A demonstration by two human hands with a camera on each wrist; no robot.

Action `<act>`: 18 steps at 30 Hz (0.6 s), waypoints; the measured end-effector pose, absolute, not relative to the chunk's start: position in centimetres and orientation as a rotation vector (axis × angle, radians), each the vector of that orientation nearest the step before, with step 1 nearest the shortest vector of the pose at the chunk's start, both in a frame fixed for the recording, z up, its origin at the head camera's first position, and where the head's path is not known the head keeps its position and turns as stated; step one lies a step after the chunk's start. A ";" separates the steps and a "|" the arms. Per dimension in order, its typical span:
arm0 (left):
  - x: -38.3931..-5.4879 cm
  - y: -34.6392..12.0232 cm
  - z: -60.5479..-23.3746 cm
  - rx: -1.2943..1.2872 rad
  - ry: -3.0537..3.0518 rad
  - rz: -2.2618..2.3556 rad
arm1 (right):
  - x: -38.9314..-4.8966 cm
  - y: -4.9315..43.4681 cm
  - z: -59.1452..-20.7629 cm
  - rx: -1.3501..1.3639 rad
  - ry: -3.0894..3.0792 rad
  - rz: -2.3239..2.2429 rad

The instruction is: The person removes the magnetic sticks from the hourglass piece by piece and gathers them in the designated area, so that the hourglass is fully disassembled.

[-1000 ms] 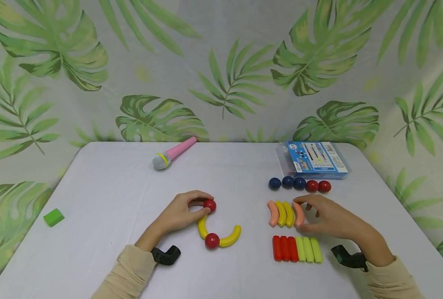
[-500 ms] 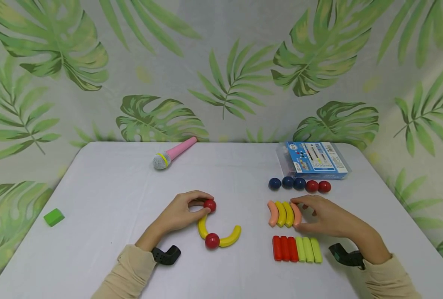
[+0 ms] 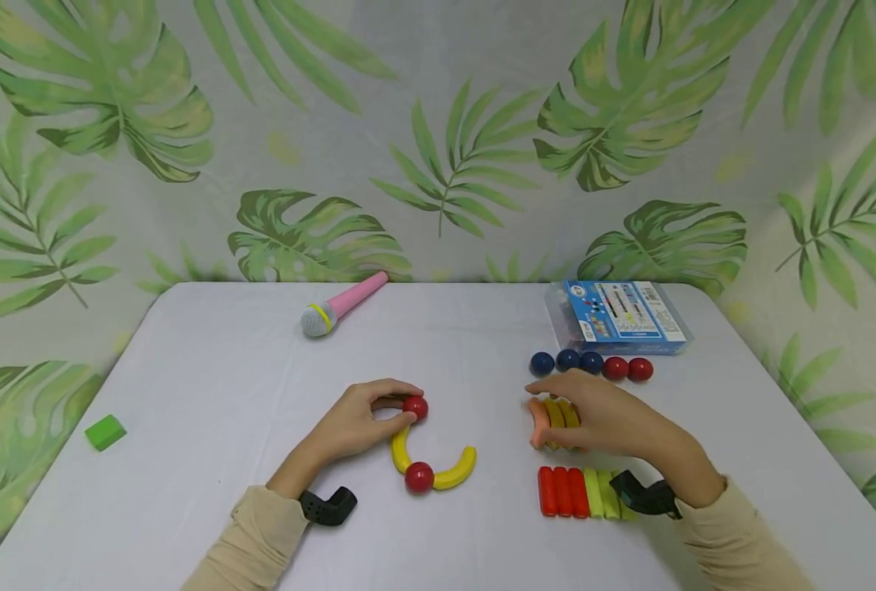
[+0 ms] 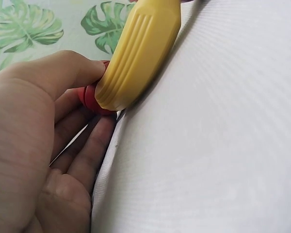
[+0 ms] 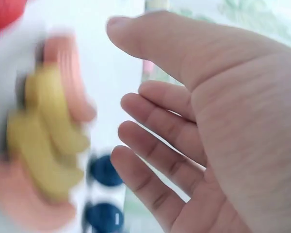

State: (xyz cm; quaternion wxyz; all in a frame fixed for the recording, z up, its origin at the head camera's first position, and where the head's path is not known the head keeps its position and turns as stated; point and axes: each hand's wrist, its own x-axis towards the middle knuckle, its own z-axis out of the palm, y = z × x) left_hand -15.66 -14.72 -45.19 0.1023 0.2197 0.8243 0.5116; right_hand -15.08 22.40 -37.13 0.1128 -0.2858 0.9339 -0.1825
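Observation:
My left hand (image 3: 360,420) pinches a red ball (image 3: 417,408) between thumb and fingers. A curved yellow piece (image 3: 400,451) runs from that ball to a second red ball (image 3: 419,478), and another curved yellow piece (image 3: 457,469) extends right from there. In the left wrist view the first yellow piece (image 4: 140,53) meets the held ball (image 4: 90,99). My right hand (image 3: 622,417) hovers over a row of curved pieces, two yellow (image 5: 53,141) and two salmon (image 5: 68,77). Its fingers are apart and hold nothing; the hand hides part of the row in the head view.
Several red and lime sticks (image 3: 572,492) lie in front of the right hand. Blue and red balls (image 3: 591,364) line up behind it, before a blue-labelled box (image 3: 626,312). A pink toy microphone (image 3: 345,302) lies at the back, a green block (image 3: 105,432) far left.
The right hand first nudged the rightmost salmon piece left against the yellow ones, then moved left over the row, fingers off it. The left hand has stayed still on the red ball.

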 end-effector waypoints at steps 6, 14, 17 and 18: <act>-15.6 -14.6 -45.0 0.662 2.433 1.517 | -14.6 18.3 -37.3 -0.901 2.686 -0.493; -15.6 -14.7 -45.0 0.682 2.438 1.522 | -13.2 15.1 -37.9 -1.088 2.611 -0.512; -15.7 -14.7 -45.1 0.687 2.438 1.519 | -12.1 14.2 -38.4 -1.143 2.618 -0.491; -15.7 -14.7 -45.0 0.686 2.437 1.519 | -11.6 14.0 -38.6 -1.162 2.625 -0.480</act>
